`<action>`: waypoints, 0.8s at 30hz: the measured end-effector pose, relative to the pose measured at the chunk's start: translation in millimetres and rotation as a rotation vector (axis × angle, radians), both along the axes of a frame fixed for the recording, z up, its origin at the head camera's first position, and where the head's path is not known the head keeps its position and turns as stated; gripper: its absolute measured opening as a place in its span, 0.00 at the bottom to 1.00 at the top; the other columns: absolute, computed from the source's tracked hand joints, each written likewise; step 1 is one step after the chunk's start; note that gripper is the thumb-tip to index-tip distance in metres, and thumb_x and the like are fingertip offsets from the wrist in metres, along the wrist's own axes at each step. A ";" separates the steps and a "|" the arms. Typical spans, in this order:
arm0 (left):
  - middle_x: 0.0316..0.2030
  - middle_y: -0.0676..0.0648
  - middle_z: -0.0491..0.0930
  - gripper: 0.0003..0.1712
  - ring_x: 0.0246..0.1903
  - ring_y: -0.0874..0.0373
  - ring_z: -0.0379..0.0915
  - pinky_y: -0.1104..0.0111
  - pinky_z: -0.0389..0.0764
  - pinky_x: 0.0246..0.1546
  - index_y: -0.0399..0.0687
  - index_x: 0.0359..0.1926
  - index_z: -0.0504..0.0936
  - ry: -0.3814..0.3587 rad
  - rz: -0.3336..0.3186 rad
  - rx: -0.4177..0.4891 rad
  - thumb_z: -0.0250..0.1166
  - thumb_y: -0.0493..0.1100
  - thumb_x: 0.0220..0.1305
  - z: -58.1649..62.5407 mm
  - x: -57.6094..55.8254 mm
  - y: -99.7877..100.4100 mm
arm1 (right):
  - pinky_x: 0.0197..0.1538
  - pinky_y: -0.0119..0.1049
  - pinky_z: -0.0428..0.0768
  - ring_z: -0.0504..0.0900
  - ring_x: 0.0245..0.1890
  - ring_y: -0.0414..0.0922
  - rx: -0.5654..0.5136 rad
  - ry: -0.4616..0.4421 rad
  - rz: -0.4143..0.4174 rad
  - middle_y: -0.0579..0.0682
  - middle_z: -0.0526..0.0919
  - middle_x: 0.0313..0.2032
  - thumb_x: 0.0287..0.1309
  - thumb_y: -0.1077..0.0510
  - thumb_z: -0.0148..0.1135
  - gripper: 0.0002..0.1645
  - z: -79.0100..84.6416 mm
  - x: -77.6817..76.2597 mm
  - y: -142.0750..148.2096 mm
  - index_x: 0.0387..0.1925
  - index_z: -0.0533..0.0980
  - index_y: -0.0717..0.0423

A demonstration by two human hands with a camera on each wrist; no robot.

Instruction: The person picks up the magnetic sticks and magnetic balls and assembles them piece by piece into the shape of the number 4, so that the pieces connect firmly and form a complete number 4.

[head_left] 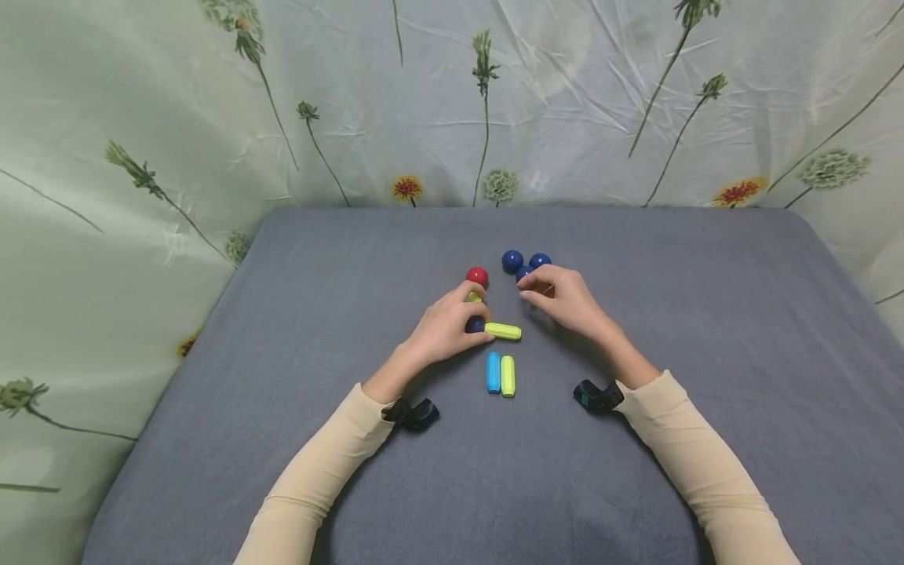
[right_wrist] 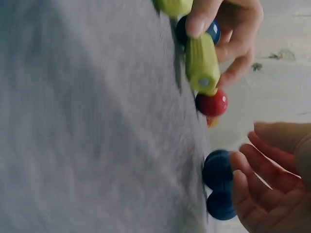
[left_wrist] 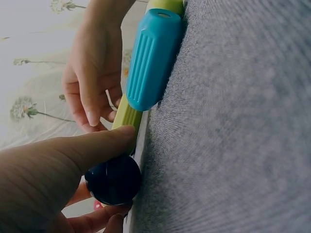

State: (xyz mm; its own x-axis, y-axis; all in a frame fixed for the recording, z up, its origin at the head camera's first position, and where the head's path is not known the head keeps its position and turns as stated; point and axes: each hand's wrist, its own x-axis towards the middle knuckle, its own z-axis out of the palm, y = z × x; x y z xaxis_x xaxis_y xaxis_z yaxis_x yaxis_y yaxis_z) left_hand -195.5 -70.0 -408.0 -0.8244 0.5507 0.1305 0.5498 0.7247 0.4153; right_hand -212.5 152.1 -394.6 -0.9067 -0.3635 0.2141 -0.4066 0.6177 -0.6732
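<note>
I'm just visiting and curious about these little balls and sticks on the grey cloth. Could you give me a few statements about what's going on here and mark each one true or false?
1. The left hand holds a dark blue ball joined to yellow sticks. True.
2. The red ball lies alone, far from any stick. False: it sits on the end of a yellow stick held by the left hand.
3. A blue stick and a yellow stick lie side by side on the cloth, near the person. True.
4. The right hand grips the blue stick. False: it is at the loose blue balls, farther from the person.
5. Four red balls are in view. False: only one.
</note>
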 end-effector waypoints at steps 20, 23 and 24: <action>0.55 0.48 0.70 0.14 0.46 0.54 0.72 0.61 0.77 0.45 0.49 0.36 0.83 -0.009 -0.002 0.008 0.70 0.52 0.53 -0.6 -1.2 -0.6 | 0.37 0.41 0.75 0.79 0.34 0.50 0.105 0.044 -0.035 0.61 0.78 0.51 0.55 0.65 0.63 0.20 -2.5 -20.6 0.1 0.51 0.76 0.64; 0.55 0.49 0.70 0.14 0.46 0.54 0.72 0.60 0.76 0.45 0.50 0.36 0.83 -0.007 -0.001 0.010 0.70 0.52 0.53 -1.0 -1.0 -0.8 | 0.36 0.40 0.75 0.78 0.33 0.49 0.141 0.040 -0.033 0.61 0.78 0.49 0.55 0.64 0.63 0.20 -2.8 -20.8 0.5 0.51 0.77 0.64; 0.55 0.49 0.70 0.14 0.46 0.55 0.72 0.60 0.76 0.45 0.50 0.36 0.83 -0.007 0.000 0.011 0.70 0.52 0.53 -1.1 -0.9 -0.9 | 0.36 0.39 0.74 0.78 0.32 0.49 0.155 0.037 -0.030 0.61 0.78 0.49 0.55 0.64 0.63 0.20 -2.9 -20.6 0.8 0.51 0.77 0.64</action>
